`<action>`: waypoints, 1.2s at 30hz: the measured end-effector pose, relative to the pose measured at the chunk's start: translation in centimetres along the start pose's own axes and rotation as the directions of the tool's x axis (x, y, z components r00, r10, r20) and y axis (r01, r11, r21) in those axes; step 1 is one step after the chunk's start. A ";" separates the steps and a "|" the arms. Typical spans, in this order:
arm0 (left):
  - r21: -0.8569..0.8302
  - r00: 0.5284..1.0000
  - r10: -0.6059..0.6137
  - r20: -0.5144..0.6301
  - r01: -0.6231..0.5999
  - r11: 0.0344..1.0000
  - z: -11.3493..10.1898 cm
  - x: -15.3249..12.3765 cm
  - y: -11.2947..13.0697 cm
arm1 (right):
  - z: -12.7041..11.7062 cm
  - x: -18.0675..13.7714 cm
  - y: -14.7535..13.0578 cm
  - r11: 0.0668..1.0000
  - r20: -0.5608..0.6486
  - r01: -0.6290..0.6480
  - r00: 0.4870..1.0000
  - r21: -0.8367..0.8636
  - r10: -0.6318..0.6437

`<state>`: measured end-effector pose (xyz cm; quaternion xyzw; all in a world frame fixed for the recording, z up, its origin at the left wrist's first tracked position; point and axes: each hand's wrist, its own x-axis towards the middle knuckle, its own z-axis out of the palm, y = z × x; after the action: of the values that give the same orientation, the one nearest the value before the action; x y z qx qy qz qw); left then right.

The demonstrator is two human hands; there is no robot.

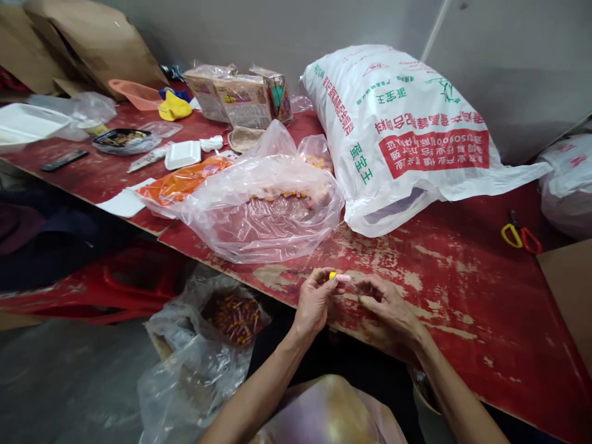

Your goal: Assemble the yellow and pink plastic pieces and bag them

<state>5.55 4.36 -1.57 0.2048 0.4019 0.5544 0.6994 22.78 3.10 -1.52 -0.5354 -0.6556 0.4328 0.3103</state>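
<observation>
My left hand (pixel 315 302) pinches a small tube (pixel 343 278) between thumb and fingers. The tube has a yellow cap at its left end and a pink-and-white speckled body. Just right of its far end is my right hand (pixel 386 305), fingers loosely curled, a gap showing between thumb and forefinger; I see nothing held there. Both hands are above the front edge of the worn red table (pixel 453 277). Beyond them lies a clear plastic bag (pixel 259 228) with a row of yellow-capped pieces inside.
A large white printed sack (pixel 407 123) lies behind. Scissors (pixel 522 237) rest at the right, near a cardboard box (pixel 571 290). Below the table's edge, a plastic-lined container (pixel 185 314) holds many yellow-capped tubes. Boxed packages (pixel 245 98), foam trays (pixel 182 154) and a remote (pixel 65 160) stand further left.
</observation>
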 end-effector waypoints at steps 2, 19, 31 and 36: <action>0.009 1.000 0.013 -0.001 -0.013 1.000 -0.3 -0.3 0.1 | 0.5 -0.1 -0.3 1.000 -0.020 -0.005 1.000 -0.011 0.005; 0.088 0.995 0.085 -0.046 -0.080 0.993 -1.2 -1.8 -1.7 | 3.7 -0.8 -1.6 0.984 -0.260 0.019 0.965 0.178 0.029; 0.544 0.954 0.198 0.225 -0.291 0.787 -0.7 -2.4 -3.5 | 3.1 -2.0 0.1 0.936 -0.198 0.074 0.969 -0.345 -0.150; 0.618 0.937 0.031 0.349 -0.254 0.744 -0.8 -1.7 -5.0 | -1.1 -2.4 -0.8 0.822 0.065 -0.023 0.995 -0.569 0.073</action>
<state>7.87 1.17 -5.11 0.5527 0.4357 0.3908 0.5932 23.92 0.96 -0.18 -0.6012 -0.7533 0.2481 0.0983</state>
